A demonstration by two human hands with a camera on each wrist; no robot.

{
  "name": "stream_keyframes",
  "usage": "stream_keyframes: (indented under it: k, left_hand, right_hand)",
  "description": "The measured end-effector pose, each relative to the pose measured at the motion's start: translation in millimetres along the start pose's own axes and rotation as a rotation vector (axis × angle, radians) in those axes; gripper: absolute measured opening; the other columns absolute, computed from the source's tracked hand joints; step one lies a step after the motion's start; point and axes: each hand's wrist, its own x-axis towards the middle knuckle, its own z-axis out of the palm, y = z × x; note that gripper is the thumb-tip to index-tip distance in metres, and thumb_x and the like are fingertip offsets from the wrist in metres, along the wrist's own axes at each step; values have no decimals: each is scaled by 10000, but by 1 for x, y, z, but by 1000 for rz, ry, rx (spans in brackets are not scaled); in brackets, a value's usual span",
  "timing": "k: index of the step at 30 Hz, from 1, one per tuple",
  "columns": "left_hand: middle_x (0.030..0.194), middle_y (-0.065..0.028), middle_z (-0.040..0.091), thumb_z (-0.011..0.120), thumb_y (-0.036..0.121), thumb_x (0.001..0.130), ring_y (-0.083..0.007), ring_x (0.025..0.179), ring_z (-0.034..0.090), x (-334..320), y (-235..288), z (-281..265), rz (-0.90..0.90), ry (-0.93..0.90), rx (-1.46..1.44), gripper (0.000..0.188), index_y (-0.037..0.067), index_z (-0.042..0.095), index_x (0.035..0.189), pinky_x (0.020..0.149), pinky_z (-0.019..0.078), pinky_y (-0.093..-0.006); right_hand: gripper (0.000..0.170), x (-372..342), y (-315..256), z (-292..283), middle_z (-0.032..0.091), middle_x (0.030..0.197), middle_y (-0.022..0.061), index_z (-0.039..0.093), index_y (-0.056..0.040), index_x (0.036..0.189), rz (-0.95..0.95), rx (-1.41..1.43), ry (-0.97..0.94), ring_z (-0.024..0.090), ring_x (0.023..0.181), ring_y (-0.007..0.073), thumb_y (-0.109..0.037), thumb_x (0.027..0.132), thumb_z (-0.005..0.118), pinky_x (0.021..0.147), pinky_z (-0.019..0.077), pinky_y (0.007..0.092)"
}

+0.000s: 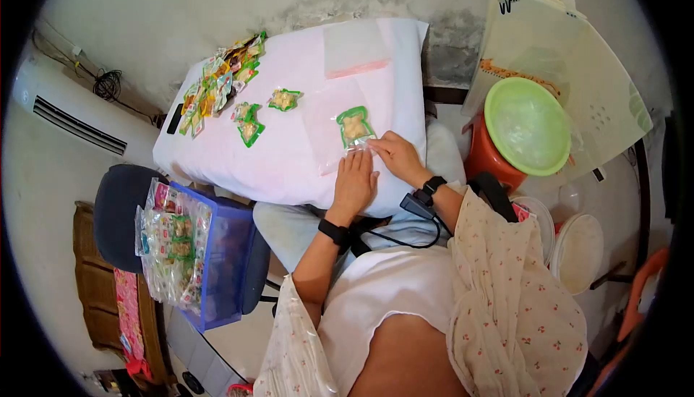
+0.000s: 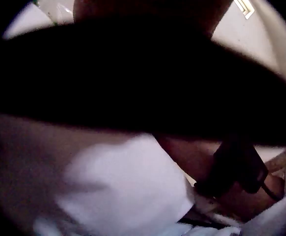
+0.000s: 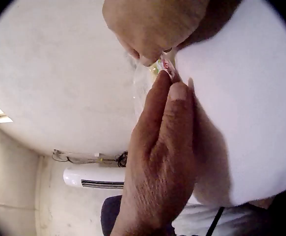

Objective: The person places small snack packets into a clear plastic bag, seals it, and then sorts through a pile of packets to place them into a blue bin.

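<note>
On the pale cloth, a green-edged packet (image 1: 354,126) with light pieces inside lies within a clear plastic bag (image 1: 325,131). The left hand (image 1: 354,184) lies flat with straight fingers on the bag's near edge, just below the packet. The right hand (image 1: 399,157) pinches the bag's edge by the packet's lower right corner. In the right wrist view, the left hand (image 3: 162,147) reaches to the packet (image 3: 166,65), with the right hand (image 3: 152,29) above it. A dark band blocks most of the left wrist view.
Two more packets, one (image 1: 284,99) and another (image 1: 249,125), lie left of the bag. A packet pile (image 1: 220,82) is farther left. Flat clear bags (image 1: 356,48) lie at the back. A blue bin (image 1: 230,259) of packets stands left, a green basin (image 1: 526,126) right.
</note>
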Motion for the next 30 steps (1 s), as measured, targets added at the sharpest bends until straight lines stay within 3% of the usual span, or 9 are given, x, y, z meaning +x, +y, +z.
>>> stream_keyframes:
  k: [3, 9, 13, 15, 18, 22, 26, 28, 30]
  left_hand:
    - [1282, -240, 457, 552, 231, 848, -401, 1215, 392, 10, 0, 8, 19, -8, -69, 539, -15, 410, 1306, 1018, 283, -509]
    - [1409, -205, 357, 482, 224, 872, -413, 1310, 292, 33, -22, 1, -88, -144, 62, 526, 43, 381, 1355, 1027, 228, -600]
    - [1392, -218, 375, 482, 226, 875, -424, 1289, 316, 40, -28, -3, -103, -89, 3, 524, 39, 388, 1356, 1029, 249, -576]
    - [1358, -234, 408, 498, 232, 876, -435, 1254, 356, 32, -25, -6, -75, -24, 11, 464, 23, 467, 1288, 1024, 302, -518]
    - [1288, -267, 462, 523, 225, 871, -446, 1217, 393, 9, -10, -11, -72, 18, -27, 375, -1, 549, 1169, 1001, 348, -471]
    - [1165, -303, 526, 550, 192, 858, -437, 1154, 445, -6, 8, -24, -105, 18, -111, 286, -27, 581, 1039, 971, 364, -488]
    - [1170, -294, 527, 557, 194, 851, -419, 1136, 463, 3, 9, -31, -104, 91, -85, 293, -28, 582, 1040, 966, 369, -477]
    - [1215, -283, 505, 560, 189, 844, -413, 1191, 423, 2, 5, -22, -183, -24, -125, 303, -44, 577, 1037, 974, 351, -496]
    - [1257, -275, 475, 558, 186, 845, -420, 1220, 392, 0, 5, -12, -136, 3, -67, 312, -45, 572, 1054, 986, 336, -503]
  right_hand:
    - [174, -4, 1, -11, 532, 777, 90, 666, -102, 998, -8, 4, -19, 556, 741, 274, -147, 846, 594, 639, 454, 368]
    - [157, -1, -4, -9, 532, 783, 101, 665, -95, 980, -30, 26, 6, 558, 758, 290, -136, 853, 582, 651, 455, 376]
    - [138, 3, -3, -4, 533, 789, 104, 661, -88, 955, -39, 31, 38, 560, 764, 298, -126, 845, 586, 655, 455, 382]
    - [131, 2, -3, -4, 534, 793, 104, 659, -87, 945, -46, 22, 51, 559, 766, 301, -122, 842, 586, 653, 456, 383]
    - [141, -1, -6, -10, 535, 844, 99, 653, -82, 933, -32, -26, 4, 551, 829, 293, -113, 805, 604, 699, 451, 386]
    - [257, -1, -17, -14, 535, 995, 86, 633, -93, 981, -188, -181, 42, 502, 1007, 280, -108, 724, 638, 859, 395, 420]
    - [323, 6, -37, -17, 531, 1086, 95, 616, -83, 1019, -337, -261, 8, 469, 1095, 276, -116, 700, 647, 948, 343, 457]
    - [301, 13, -36, -9, 536, 1060, 96, 616, -74, 1002, -352, -352, -28, 477, 1083, 274, -116, 705, 640, 950, 343, 457]
    - [280, 21, -33, -4, 540, 1035, 97, 617, -65, 984, -364, -442, -66, 484, 1072, 273, -117, 709, 634, 952, 343, 458]
